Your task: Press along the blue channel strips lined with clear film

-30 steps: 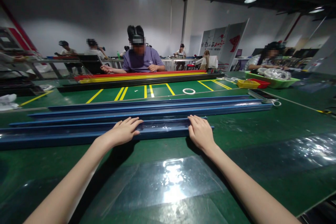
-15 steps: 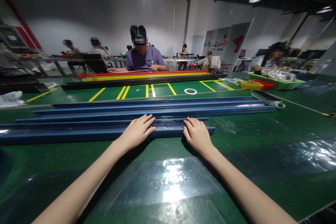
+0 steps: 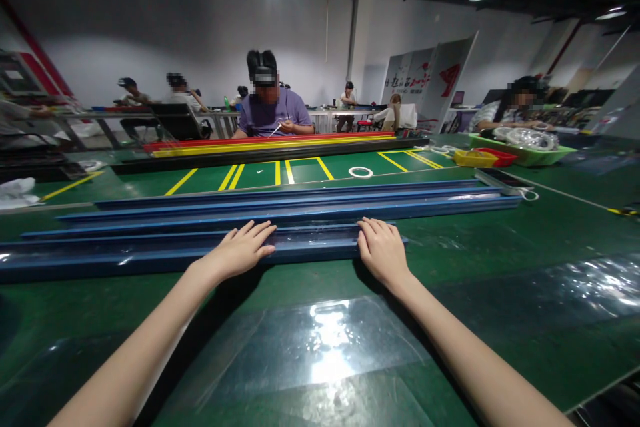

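A long blue channel strip (image 3: pixel 125 265) with raised edges lies across the table in front of me. Clear plastic film (image 3: pixel 313 237) glints inside its trough. My left hand (image 3: pixel 237 252) rests on the strip, palm down, with the fingers spread and the thumb at the near edge. Near the strip's right end, my right hand (image 3: pixel 384 252) lies over it, fingers stretched towards the far edge and partly bent; its underside is hidden. Behind this strip lie more blue channel strips (image 3: pixel 440 205), roughly parallel to it.
Clear plastic sheet (image 3: pixel 280 347) lies on the green table (image 3: pixel 480 240). Further back are a phone-like device (image 3: pixel 503 180), a white ring (image 3: pixel 361 172), red, yellow and black strips (image 3: pixel 280 144), and a green tray (image 3: pixel 545 157). A co-worker (image 3: pixel 275 110) sits opposite.
My left hand has slid left along the blue strip. My right hand has shifted slightly right, so the hands are further apart. The co-worker opposite has moved an arm.
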A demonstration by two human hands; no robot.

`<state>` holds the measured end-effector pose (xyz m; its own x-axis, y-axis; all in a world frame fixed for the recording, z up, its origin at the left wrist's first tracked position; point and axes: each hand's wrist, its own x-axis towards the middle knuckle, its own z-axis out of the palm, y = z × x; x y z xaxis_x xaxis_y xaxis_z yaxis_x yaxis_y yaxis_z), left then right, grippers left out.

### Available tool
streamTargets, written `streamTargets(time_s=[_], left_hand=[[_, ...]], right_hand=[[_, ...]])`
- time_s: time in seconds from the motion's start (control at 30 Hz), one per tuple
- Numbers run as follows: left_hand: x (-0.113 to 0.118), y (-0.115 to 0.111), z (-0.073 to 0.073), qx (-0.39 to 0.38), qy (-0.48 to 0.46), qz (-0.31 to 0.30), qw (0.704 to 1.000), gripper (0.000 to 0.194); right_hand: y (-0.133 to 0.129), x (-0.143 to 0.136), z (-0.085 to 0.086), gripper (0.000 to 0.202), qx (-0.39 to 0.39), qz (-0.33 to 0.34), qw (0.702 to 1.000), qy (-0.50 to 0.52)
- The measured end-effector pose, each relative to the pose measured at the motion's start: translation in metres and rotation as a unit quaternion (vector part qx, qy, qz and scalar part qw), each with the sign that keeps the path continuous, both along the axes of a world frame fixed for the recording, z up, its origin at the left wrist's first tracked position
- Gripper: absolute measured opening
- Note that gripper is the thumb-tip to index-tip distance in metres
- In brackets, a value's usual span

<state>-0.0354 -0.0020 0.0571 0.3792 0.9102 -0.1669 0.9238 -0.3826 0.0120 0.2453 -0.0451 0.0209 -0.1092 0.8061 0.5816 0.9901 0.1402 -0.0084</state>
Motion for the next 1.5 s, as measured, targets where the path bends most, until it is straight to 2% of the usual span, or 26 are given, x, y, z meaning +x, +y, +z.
streamTargets(time_s=[0.23, 0.37, 0.47, 0.57, 0.77, 1.03, 1.5], left_hand=[[-0.011, 0.003, 0.012, -0.022, 0.033, 0.017, 0.999, 0.055], [-0.006, 0.002, 0.011, 0.045, 0.013, -0.014, 0.999, 0.05], [0.004, 0.0, 0.008, 0.099, -0.036, -0.052, 0.993, 0.047], [0.017, -0.005, 0.003, 0.114, -0.079, -0.084, 0.987, 0.048], [0.026, -0.007, -0.007, 0.1, -0.08, -0.088, 0.988, 0.054], [0.018, -0.003, -0.008, 0.066, -0.059, -0.077, 0.993, 0.057], [-0.01, 0.01, -0.003, 0.003, 0.012, -0.021, 1.0, 0.055]], right_hand=[[0.001, 0.003, -0.002, 0.032, -0.004, -0.011, 1.0, -0.001], [0.002, 0.002, -0.004, 0.032, -0.008, -0.006, 1.0, -0.005], [0.002, 0.0, -0.006, 0.032, -0.013, -0.004, 1.0, -0.009], [0.002, -0.001, -0.007, 0.033, -0.013, 0.013, 1.0, -0.018], [0.002, -0.003, -0.009, 0.037, -0.01, 0.06, 0.997, -0.043], [0.0, -0.006, -0.007, 0.038, -0.016, 0.061, 0.998, -0.026], [-0.001, -0.001, 0.0, 0.037, -0.026, 0.006, 1.0, -0.002]])
